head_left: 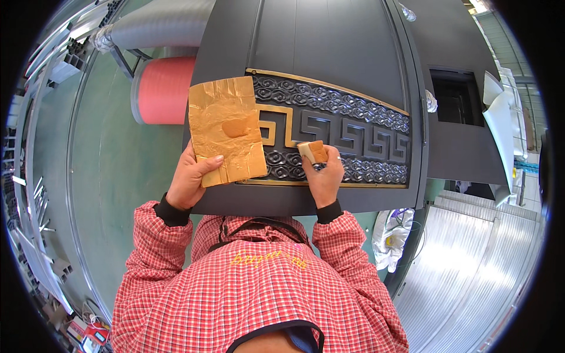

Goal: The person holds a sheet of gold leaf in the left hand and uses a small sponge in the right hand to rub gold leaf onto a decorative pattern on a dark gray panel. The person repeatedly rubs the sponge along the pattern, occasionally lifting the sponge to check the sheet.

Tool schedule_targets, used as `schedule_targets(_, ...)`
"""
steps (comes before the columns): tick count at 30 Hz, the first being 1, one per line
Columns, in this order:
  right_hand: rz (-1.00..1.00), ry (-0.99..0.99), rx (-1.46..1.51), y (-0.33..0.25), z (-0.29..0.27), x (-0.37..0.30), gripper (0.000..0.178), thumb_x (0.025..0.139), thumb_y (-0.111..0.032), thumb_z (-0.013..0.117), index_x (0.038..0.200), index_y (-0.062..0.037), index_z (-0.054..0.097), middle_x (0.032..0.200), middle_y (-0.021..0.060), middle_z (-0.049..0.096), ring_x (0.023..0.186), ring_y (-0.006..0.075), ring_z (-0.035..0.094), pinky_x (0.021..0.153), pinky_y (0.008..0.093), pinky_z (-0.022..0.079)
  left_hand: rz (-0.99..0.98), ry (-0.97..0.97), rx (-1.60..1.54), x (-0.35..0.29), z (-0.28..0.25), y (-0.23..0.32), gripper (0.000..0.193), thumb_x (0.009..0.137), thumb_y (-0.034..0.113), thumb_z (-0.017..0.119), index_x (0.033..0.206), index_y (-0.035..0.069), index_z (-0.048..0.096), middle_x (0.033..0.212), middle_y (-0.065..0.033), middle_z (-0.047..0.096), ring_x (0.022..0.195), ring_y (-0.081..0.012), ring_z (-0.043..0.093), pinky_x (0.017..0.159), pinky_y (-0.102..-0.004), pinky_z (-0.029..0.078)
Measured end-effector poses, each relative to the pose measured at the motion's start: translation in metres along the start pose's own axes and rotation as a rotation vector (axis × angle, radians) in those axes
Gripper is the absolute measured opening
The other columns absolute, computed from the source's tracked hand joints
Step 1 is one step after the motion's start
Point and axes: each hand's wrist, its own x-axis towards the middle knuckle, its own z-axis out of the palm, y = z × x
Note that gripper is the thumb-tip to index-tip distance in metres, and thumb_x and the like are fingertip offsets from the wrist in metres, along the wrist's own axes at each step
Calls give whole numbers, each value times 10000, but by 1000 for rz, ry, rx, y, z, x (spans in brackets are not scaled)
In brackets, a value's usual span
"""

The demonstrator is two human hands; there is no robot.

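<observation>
My left hand (191, 175) grips a gold-coloured sheet (226, 109) by its lower left edge, thumb on top; a darker wet-looking patch lies near its middle. Between the fingers of my right hand (325, 178) is a small sponge (313, 152), pale on one side and gold-brown on the other. It is at the lower edge of a raised meander pattern (347, 132) on a dark grey door panel (335, 38). The pattern's left part is gold, while the parts further right are dark. Black embossed bands (376, 117) run above and below it, edged by gold strips.
At the left stand a pink roll (165, 91) and a grey wrapped roll (162, 26) on a metal frame. Another dark panel (453, 112) with a rectangular opening lies to the right. Ribbed silvery sheets (465, 253) and crumpled silver wrapping (391, 238) are at the lower right.
</observation>
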Motion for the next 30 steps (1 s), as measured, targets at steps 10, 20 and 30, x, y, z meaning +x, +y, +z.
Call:
schedule_targets(10, 10, 38, -169, 7, 6, 2, 343, 692, -94, 770, 965, -46, 567, 918, 120, 602, 811, 322, 619, 702, 390, 497, -39, -39, 26, 18, -8, 3, 530, 864, -48, 606, 1339, 19, 380, 1267, -123, 567, 1123, -210, 599, 935, -356, 524)
schedule_targets(20, 26, -12, -69, -12, 9, 4, 324, 701, -96, 770, 954, -55, 572, 889, 116, 594, 801, 325, 615, 678, 377, 492, -61, -76, 30, 39, -3, 3, 569, 866, -47, 602, 1376, 28, 361, 1281, -110, 561, 1139, -203, 589, 946, -348, 515)
schedule_targets(30, 40, 52, -108, 0, -9, 7, 314, 680, -38, 748, 935, -49, 565, 879, 119, 583, 788, 331, 599, 685, 384, 486, -84, -85, 37, 47, 0, 2, 561, 867, -41, 608, 1370, 23, 368, 1283, -106, 560, 1143, -202, 587, 952, -346, 510)
